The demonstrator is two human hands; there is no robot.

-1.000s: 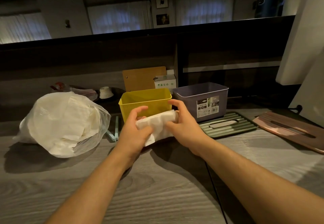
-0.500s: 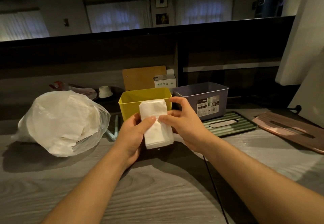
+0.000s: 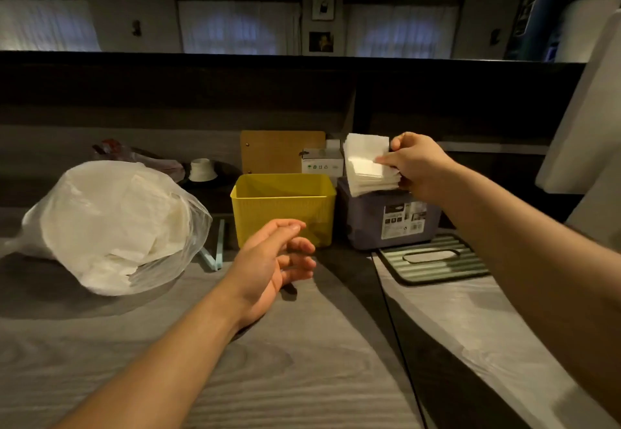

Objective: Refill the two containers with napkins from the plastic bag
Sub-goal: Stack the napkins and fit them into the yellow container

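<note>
**Napkin stack lifted over the purple container**

The napkin stack (image 3: 369, 163), held by both hands in front of the yellow container half a second ago, has moved up and to the right, and the left hand has let go of it. The right hand (image 3: 415, 165) now pinches the stack alone by its right edge, thumb on the front sheet and fingers curled behind, holding it upright above the open top of the purple container (image 3: 389, 218). The stack's lower edge sits at or just over the container's rim; whether it touches cannot be told.

The left hand (image 3: 272, 267) hovers low over the grey wood-grain worktop (image 3: 235, 378), palm turned inward, fingers loosely spread and holding nothing, just in front of the yellow container (image 3: 284, 211). That container stands open beside the purple one, the two nearly touching.

To the left lies the clear plastic bag (image 3: 114, 223), bulging with white napkins, resting on the worktop. A green ribbed lid (image 3: 433, 260) with a slot lies flat to the right of the purple container's base. Behind the containers stand a small white box (image 3: 321, 161) and a brown board (image 3: 275, 151).
</note>
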